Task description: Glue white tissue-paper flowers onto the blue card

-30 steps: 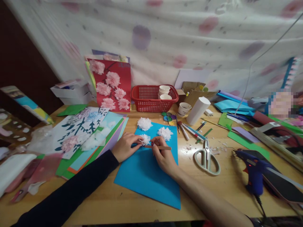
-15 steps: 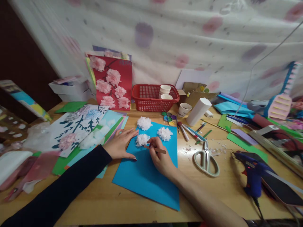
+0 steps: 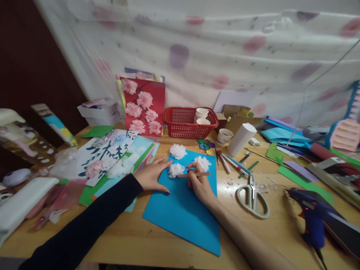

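Note:
My right hand (image 3: 198, 182) pinches a slim brown stick (image 3: 203, 174), perhaps a pencil, above a sheet of blue paper (image 3: 180, 213). The stick's left end is close to a ruffled white paper flower (image 3: 176, 170); whether they touch I cannot tell. Fingers spread, my left hand (image 3: 152, 175) rests at the sheet's left edge, holding nothing. Two more white flowers lie near the top of the sheet, one at its left corner (image 3: 178, 151) and one to the right (image 3: 203, 163), partly behind my right fingers.
Scissors (image 3: 253, 197) and a corded blue glue gun (image 3: 313, 217) lie to the right. Behind stand a red basket (image 3: 182, 131) with paper cups, a white roll (image 3: 242, 138) and a red flower picture (image 3: 157, 99). Coloured papers and a floral picture (image 3: 98, 155) lie left.
The view has shifted, so everything sits lower and further right. In my right hand the stick has turned to lie nearly level. My left hand stays spread at the sheet's edge.

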`<state>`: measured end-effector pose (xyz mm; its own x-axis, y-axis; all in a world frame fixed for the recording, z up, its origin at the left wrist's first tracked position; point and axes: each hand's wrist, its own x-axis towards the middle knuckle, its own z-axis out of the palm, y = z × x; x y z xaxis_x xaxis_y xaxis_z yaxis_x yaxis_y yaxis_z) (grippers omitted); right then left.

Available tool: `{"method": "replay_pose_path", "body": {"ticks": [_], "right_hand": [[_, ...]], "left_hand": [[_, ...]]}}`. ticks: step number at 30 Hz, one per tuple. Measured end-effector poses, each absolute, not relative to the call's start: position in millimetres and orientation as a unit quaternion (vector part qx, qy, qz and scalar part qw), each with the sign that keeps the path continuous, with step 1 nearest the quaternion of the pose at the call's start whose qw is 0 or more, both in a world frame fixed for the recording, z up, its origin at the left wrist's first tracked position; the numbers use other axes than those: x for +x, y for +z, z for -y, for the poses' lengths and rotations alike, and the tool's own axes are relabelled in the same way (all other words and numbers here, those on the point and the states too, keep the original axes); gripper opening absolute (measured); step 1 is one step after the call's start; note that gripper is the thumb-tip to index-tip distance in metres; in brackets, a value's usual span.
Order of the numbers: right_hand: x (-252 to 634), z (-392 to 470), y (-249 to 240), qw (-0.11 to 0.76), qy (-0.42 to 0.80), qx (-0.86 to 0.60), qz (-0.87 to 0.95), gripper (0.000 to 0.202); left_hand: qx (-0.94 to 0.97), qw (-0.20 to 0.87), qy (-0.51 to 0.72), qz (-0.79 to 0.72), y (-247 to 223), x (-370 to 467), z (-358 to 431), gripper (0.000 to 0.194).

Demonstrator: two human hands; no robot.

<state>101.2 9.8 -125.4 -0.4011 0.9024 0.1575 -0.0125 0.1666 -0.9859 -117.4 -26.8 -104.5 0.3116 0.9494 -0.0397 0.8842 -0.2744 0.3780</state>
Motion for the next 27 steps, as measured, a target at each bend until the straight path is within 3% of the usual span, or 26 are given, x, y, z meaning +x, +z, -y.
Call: {"method": "replay_pose_path", "body": {"ticks": [4, 6, 9, 10, 16, 27], "right_hand": [[103.0, -18.9, -129.0, 0.486, 0.594, -0.360, 0.531, 0.016], [104.2, -21.7, -129.9, 0.499, 0.613, -0.358, 0.498, 0.015], [105.2, -24.5, -131.5, 0.525, 0.629, -0.349, 0.455, 0.014], [105.2, -25.0, -131.9, 0.532, 0.632, -0.348, 0.443, 0.014], [102.9, -24.9, -132.8, 0.556, 0.634, -0.344, 0.413, 0.013], [104.0, -22.8, -133.4, 0.553, 0.642, -0.342, 0.406, 0.012]], "left_hand": [[0.790, 0.169, 0.100, -0.581, -100.9, -118.6, 27.0, 0.104], [0.784, 0.152, 0.139, -0.586, -96.7, -127.9, 23.8, 0.083], [0.717, 0.059, 0.231, -0.654, -90.3, -153.6, 15.8, 0.036], [0.681, 0.025, 0.253, -0.687, -89.5, -163.4, 12.8, 0.030], [0.589, -0.010, 0.264, -0.764, -104.2, -197.2, -0.4, 0.042], [0.544, 0.010, 0.340, -0.767, -105.9, -188.7, -3.3, 0.051]]}}
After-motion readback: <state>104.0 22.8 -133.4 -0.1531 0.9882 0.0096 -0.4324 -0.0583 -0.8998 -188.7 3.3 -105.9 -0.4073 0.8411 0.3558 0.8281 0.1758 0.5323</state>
